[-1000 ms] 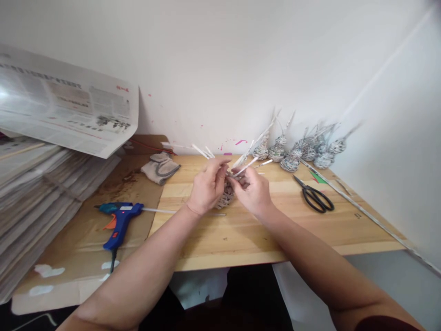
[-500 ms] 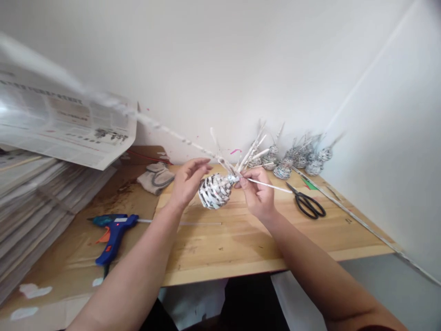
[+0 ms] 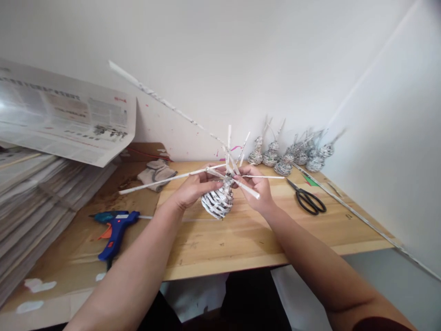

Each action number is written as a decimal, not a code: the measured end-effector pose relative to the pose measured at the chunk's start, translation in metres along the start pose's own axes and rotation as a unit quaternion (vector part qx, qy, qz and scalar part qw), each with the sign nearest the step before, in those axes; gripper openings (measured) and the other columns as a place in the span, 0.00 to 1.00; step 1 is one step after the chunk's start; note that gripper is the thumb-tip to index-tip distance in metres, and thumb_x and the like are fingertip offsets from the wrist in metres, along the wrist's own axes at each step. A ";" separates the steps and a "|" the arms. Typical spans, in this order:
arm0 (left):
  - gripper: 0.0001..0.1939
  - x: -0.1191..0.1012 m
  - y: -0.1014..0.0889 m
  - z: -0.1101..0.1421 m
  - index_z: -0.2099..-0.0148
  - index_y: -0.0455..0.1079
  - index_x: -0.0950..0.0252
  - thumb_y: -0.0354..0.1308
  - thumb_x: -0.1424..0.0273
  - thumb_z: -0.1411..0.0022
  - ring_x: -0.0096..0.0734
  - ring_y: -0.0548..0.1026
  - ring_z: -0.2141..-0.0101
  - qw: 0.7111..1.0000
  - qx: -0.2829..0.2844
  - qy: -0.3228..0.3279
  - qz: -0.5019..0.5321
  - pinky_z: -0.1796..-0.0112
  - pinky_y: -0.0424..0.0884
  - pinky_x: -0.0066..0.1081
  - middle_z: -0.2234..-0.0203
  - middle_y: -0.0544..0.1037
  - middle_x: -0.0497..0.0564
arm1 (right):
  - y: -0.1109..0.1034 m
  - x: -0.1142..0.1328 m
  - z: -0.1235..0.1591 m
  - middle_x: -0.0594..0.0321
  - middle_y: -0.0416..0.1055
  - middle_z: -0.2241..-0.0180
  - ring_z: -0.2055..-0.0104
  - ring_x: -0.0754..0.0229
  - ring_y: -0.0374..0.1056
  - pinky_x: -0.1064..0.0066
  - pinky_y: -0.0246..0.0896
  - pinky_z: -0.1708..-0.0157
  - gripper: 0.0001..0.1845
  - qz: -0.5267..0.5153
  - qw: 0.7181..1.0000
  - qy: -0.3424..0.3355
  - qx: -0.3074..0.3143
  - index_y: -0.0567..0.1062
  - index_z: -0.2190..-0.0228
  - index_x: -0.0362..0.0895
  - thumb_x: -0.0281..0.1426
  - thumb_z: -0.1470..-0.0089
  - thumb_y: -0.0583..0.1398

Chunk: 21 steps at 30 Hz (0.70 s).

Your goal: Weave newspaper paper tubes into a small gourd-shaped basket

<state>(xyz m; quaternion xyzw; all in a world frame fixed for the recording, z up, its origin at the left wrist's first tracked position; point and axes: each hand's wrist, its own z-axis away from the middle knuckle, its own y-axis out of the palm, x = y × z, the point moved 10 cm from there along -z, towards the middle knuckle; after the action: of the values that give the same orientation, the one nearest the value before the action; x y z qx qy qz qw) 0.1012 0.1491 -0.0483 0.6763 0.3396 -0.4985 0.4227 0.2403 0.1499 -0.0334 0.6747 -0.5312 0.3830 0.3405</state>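
A small round body woven from rolled newspaper strips, the woven paper gourd (image 3: pixel 217 202), is held above the table between both hands. Several paper tubes (image 3: pixel 245 187) fan out from its narrow neck; one long tube (image 3: pixel 161 99) points up to the left and another (image 3: pixel 151 183) reaches left over my left hand. My left hand (image 3: pixel 196 187) is closed on the gourd's left side, its thumb lying against the neck. My right hand (image 3: pixel 255 186) pinches the neck from the right, among the tubes. Some fingertips are hidden behind the weave.
Black scissors (image 3: pixel 306 197) lie right on the wooden tabletop (image 3: pixel 220 250). A blue glue gun (image 3: pixel 115 232) and a grey cloth (image 3: pixel 156 174) are left, beside stacked newspapers (image 3: pixel 31 202). Several woven gourds (image 3: pixel 284 163) stand by the wall. A long paper tube (image 3: pixel 347 211) crosses the right edge.
My left hand has moved in from beside the gourd and closed on it. The gourd has tilted, its tubes now spread differently, and the long tube's tip has swung away from the camera.
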 end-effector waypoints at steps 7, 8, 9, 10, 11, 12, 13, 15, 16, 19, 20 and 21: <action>0.20 0.006 -0.008 -0.002 0.64 0.71 0.66 0.77 0.66 0.56 0.30 0.79 0.70 0.997 -0.069 0.016 -0.014 0.65 0.73 0.29 0.69 0.81 0.49 | 0.006 -0.011 0.000 0.66 0.73 0.73 0.73 0.65 0.70 0.68 0.72 0.67 0.22 -0.023 0.998 0.045 0.032 0.73 0.70 0.44 0.48 0.54 0.71; 0.21 0.006 -0.009 -0.001 0.64 0.71 0.66 0.77 0.66 0.56 0.31 0.79 0.71 0.997 -0.077 0.017 -0.018 0.66 0.73 0.29 0.69 0.81 0.49 | 0.006 -0.011 0.000 0.66 0.73 0.74 0.73 0.65 0.69 0.69 0.72 0.68 0.22 -0.022 0.998 0.047 0.032 0.73 0.70 0.44 0.48 0.54 0.71; 0.22 0.006 -0.010 -0.001 0.63 0.71 0.66 0.77 0.65 0.56 0.31 0.80 0.70 0.996 -0.083 0.020 -0.022 0.67 0.74 0.29 0.69 0.81 0.49 | 0.006 -0.012 0.000 0.66 0.73 0.74 0.74 0.65 0.69 0.69 0.71 0.69 0.22 -0.018 0.998 0.048 0.031 0.73 0.70 0.44 0.48 0.54 0.71; 0.22 0.007 -0.010 -0.001 0.62 0.71 0.66 0.77 0.65 0.56 0.31 0.80 0.70 0.996 -0.086 0.022 -0.024 0.66 0.74 0.29 0.67 0.82 0.50 | 0.005 -0.012 0.000 0.66 0.73 0.74 0.74 0.65 0.69 0.70 0.71 0.70 0.22 -0.013 0.998 0.050 0.029 0.73 0.70 0.44 0.48 0.54 0.71; 0.23 0.007 -0.010 -0.001 0.60 0.72 0.66 0.77 0.65 0.56 0.32 0.80 0.69 0.996 -0.086 0.023 -0.026 0.66 0.74 0.30 0.66 0.82 0.50 | 0.005 -0.011 0.000 0.66 0.73 0.74 0.74 0.65 0.69 0.70 0.71 0.70 0.22 -0.008 0.998 0.051 0.026 0.73 0.70 0.44 0.48 0.54 0.71; 0.24 0.008 -0.009 -0.002 0.58 0.73 0.66 0.76 0.65 0.55 0.32 0.80 0.68 0.996 -0.084 0.023 -0.027 0.65 0.75 0.30 0.65 0.82 0.51 | 0.005 -0.011 0.000 0.66 0.73 0.74 0.74 0.65 0.69 0.71 0.71 0.70 0.23 -0.006 0.998 0.051 0.023 0.73 0.70 0.44 0.49 0.54 0.71; 0.25 0.009 -0.009 -0.002 0.55 0.73 0.65 0.76 0.65 0.54 0.33 0.80 0.67 0.996 -0.081 0.023 -0.027 0.65 0.75 0.30 0.64 0.82 0.51 | 0.005 -0.010 0.000 0.67 0.72 0.74 0.75 0.66 0.69 0.71 0.71 0.71 0.23 -0.007 0.999 0.050 0.020 0.72 0.69 0.44 0.50 0.54 0.70; 0.26 0.011 -0.008 -0.002 0.53 0.74 0.65 0.76 0.64 0.53 0.33 0.80 0.67 0.996 -0.079 0.019 -0.035 0.65 0.75 0.30 0.65 0.82 0.51 | 0.005 -0.008 0.000 0.67 0.72 0.75 0.76 0.66 0.68 0.71 0.71 0.71 0.25 -0.015 0.999 0.046 0.019 0.72 0.68 0.45 0.51 0.55 0.70; 0.26 0.012 -0.008 -0.002 0.53 0.75 0.65 0.76 0.64 0.53 0.34 0.80 0.68 0.996 -0.078 0.015 -0.040 0.65 0.74 0.30 0.65 0.82 0.52 | 0.007 -0.008 0.000 0.68 0.71 0.75 0.76 0.66 0.67 0.71 0.71 0.72 0.25 -0.018 0.999 0.046 0.022 0.72 0.68 0.45 0.52 0.54 0.70; 0.23 0.015 -0.005 -0.002 0.55 0.77 0.66 0.75 0.63 0.52 0.35 0.81 0.68 0.997 -0.068 -0.001 -0.041 0.65 0.74 0.31 0.66 0.83 0.53 | 0.009 -0.010 0.000 0.66 0.72 0.73 0.74 0.65 0.68 0.71 0.70 0.71 0.24 -0.015 0.998 0.053 0.035 0.73 0.67 0.45 0.51 0.53 0.69; 0.22 0.016 -0.003 -0.002 0.56 0.77 0.67 0.75 0.63 0.52 0.35 0.81 0.68 0.997 -0.061 -0.005 -0.034 0.65 0.74 0.31 0.66 0.84 0.54 | 0.009 -0.011 0.000 0.65 0.73 0.73 0.74 0.65 0.68 0.71 0.69 0.71 0.23 -0.014 0.998 0.053 0.035 0.73 0.67 0.45 0.50 0.53 0.70; 0.21 0.016 -0.001 -0.003 0.57 0.77 0.67 0.75 0.63 0.52 0.34 0.81 0.68 0.998 -0.056 -0.007 -0.027 0.65 0.74 0.30 0.66 0.84 0.54 | 0.008 -0.011 0.000 0.65 0.72 0.73 0.73 0.65 0.68 0.72 0.68 0.71 0.22 -0.012 0.998 0.049 0.034 0.73 0.68 0.45 0.49 0.53 0.70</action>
<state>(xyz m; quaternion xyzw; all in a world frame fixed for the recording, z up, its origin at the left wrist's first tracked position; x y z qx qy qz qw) 0.1057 0.1523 -0.0634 0.6388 0.3819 -0.4945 0.4489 0.2308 0.1534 -0.0428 0.6724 -0.4927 0.4295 0.3474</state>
